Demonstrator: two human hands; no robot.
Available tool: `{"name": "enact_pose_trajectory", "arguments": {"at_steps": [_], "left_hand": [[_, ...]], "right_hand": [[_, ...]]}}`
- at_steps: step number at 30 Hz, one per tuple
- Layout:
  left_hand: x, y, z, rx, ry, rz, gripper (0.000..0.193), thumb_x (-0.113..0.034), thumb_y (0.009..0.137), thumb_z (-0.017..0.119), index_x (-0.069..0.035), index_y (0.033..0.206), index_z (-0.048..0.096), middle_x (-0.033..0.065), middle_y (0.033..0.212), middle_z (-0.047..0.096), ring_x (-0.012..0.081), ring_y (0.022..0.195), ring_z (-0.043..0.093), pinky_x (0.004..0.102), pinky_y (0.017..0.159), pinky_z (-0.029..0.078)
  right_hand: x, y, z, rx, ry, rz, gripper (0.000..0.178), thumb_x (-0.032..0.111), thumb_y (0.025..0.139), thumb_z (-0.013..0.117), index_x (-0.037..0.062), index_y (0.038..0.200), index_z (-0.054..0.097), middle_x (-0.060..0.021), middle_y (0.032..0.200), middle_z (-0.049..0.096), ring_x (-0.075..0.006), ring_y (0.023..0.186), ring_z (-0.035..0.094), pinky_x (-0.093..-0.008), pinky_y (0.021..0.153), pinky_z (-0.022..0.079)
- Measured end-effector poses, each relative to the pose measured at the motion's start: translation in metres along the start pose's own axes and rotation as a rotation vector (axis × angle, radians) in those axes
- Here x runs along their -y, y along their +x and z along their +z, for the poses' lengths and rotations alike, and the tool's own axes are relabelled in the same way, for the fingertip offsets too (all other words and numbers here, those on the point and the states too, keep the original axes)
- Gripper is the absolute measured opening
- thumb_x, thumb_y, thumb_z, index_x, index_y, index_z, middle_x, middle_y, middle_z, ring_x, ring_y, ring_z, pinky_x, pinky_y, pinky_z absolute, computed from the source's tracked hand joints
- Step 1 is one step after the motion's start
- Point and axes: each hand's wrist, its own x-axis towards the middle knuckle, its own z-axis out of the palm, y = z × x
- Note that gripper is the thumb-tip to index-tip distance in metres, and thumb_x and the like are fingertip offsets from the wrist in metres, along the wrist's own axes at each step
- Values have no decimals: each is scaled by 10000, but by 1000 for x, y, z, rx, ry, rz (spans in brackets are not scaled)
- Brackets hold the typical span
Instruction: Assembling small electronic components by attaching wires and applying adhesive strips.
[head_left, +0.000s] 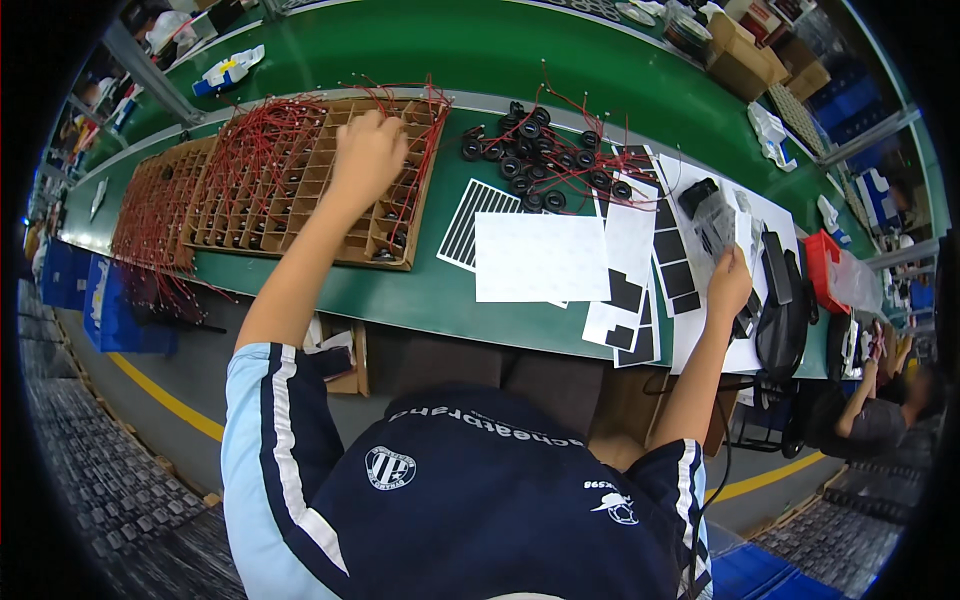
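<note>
My left hand (370,155) reaches over a cardboard tray with dividers (320,180), its fingers curled closed near the far rows. What those fingers hold, if anything, is hidden. Red wires (275,135) with small pale ends spread over the tray's left part, and small black round parts sit in several cells. My right hand (730,285) is closed at the lower edge of a clear plastic bag (713,222) with a white strip, above white sheets. Between my hands, farther back, lies a pile of black round parts with red wires (535,150).
A second wire-filled tray (155,200) stands at the left. White paper (540,257) and black-patterned sheets (675,260) lie centrally. At the right are a black pouch (780,320) and a red bin (825,270). A green conveyor (430,50) runs behind; another person (880,410) is at far right.
</note>
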Motion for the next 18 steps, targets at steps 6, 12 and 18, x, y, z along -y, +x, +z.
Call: {"name": "enact_pose_trajectory", "arguments": {"at_steps": [6,12,18], "left_hand": [[-77,-10,2,521,-547,-10,286,-126,728,542,-12,990,530,189,923,547,312,882,531,384,769,428],[-118,-13,30,666,-203,223,688,-498,498,718,-32,959,510,155,893,515,290,865,496,374,701,391],[-116,-14,23,792,-200,133,748,-486,505,726,-1,1002,449,148,844,564,281,816,535,357,722,329]], "right_hand": [[110,-63,-36,64,241,-342,170,95,808,486,-22,900,568,-195,845,574,-344,786,542,-377,696,422],[134,-157,-17,516,480,-305,191,78,819,444,-50,928,535,-237,847,546,-380,738,522,-395,645,412],[129,-175,4,442,630,-282,206,93,822,454,-66,935,521,-198,832,533,-350,691,513,-354,617,412]]}}
